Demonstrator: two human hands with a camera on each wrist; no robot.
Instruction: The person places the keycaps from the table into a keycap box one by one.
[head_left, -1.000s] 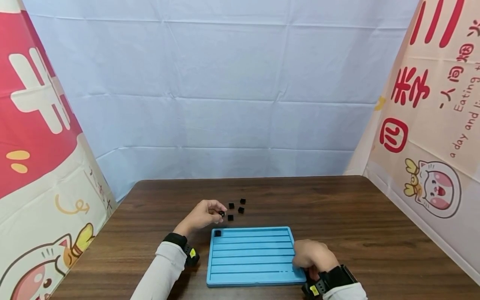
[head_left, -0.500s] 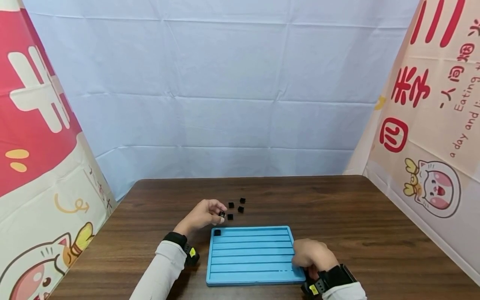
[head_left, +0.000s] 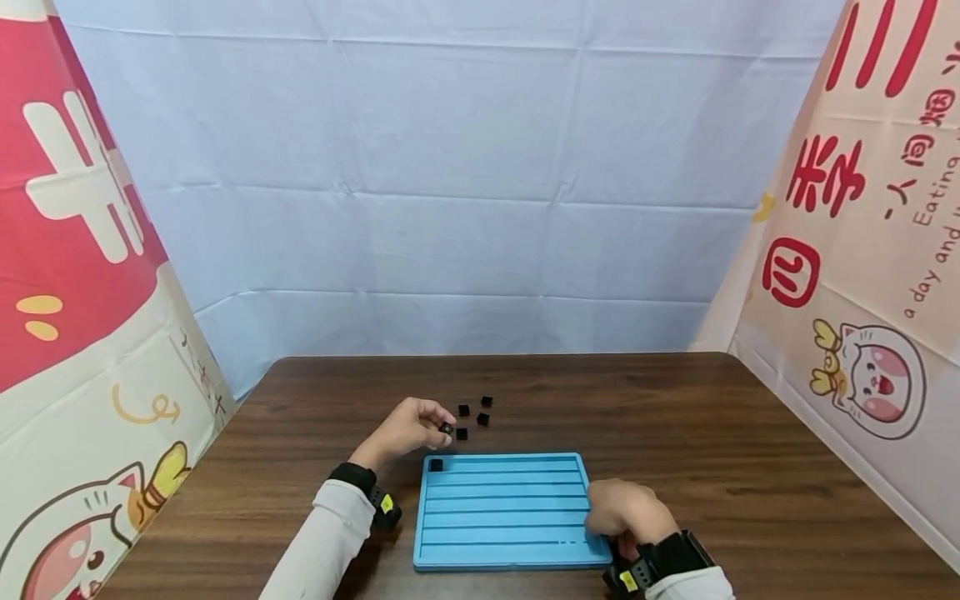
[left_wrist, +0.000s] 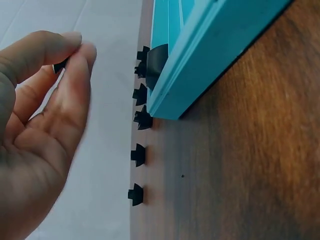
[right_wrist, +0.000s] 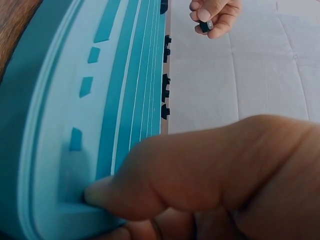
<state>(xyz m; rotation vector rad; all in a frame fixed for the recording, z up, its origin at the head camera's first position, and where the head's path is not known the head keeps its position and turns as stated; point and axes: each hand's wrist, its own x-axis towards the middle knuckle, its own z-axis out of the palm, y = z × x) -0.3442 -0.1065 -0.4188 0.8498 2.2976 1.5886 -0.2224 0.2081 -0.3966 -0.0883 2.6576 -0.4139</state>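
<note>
My left hand [head_left: 405, 432] pinches a small black keycap [head_left: 446, 428] between thumb and fingertips, above the table just behind the blue grooved tray [head_left: 502, 512]. In the right wrist view a pale mark shows on the held keycap [right_wrist: 205, 26]. Another keycap [head_left: 437, 465] sits in the tray's back left corner. My right hand [head_left: 632, 510] grips the tray's right edge near its front corner. Its thumb [right_wrist: 107, 192] presses on top of the rim, and its fingers are partly hidden below.
Several loose black keycaps [head_left: 483, 419] lie on the brown wooden table [head_left: 637, 417] behind the tray, right of my left hand. In the left wrist view, keycap stems [left_wrist: 135, 194] are visible. A pale cloth [head_left: 450, 167] hangs behind the table, with printed cloths at both sides.
The keycap turns slightly between my left fingertips, while that hand stays almost in place. My right hand and the tray hold still.
</note>
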